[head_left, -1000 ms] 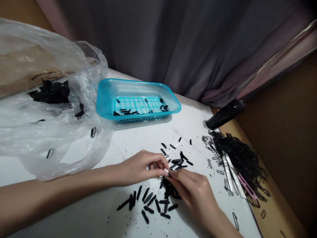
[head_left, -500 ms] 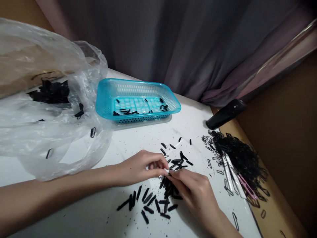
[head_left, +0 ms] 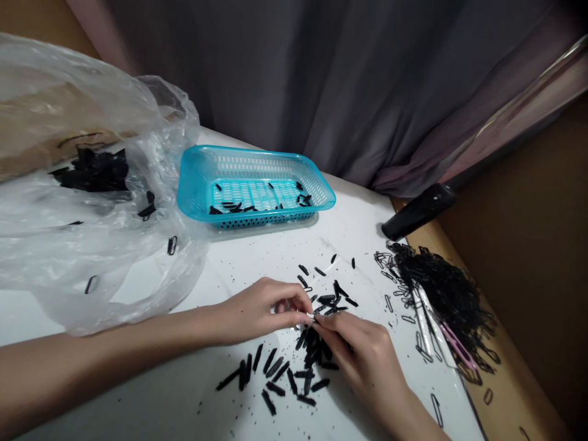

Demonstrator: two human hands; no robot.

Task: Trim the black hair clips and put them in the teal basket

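Observation:
My left hand (head_left: 269,309) and my right hand (head_left: 361,343) meet over the white table, thumb and forefinger pinched on each. Between their fingertips is a small black piece (head_left: 313,319), mostly hidden, with a pale glint beside it. Right under the hands lies a pile of short black strips (head_left: 315,349), partly covered by my right hand. More loose black strips (head_left: 275,370) are scattered in front of my left wrist, and others (head_left: 333,297) lie just beyond the fingertips.
A blue perforated basket (head_left: 255,217) with several black strips stands behind. Clear plastic bags (head_left: 151,269) holding black pieces cover the left side. At right lie a heap of thin black loops (head_left: 441,288), pink-handled tweezers (head_left: 454,343) and a black cylinder (head_left: 418,211). Dark crumbs dot the white table (head_left: 184,392).
Both hands stay almost in place. The fingertips have shifted slightly, and a pale glint now shows between them where a dark bit showed before.

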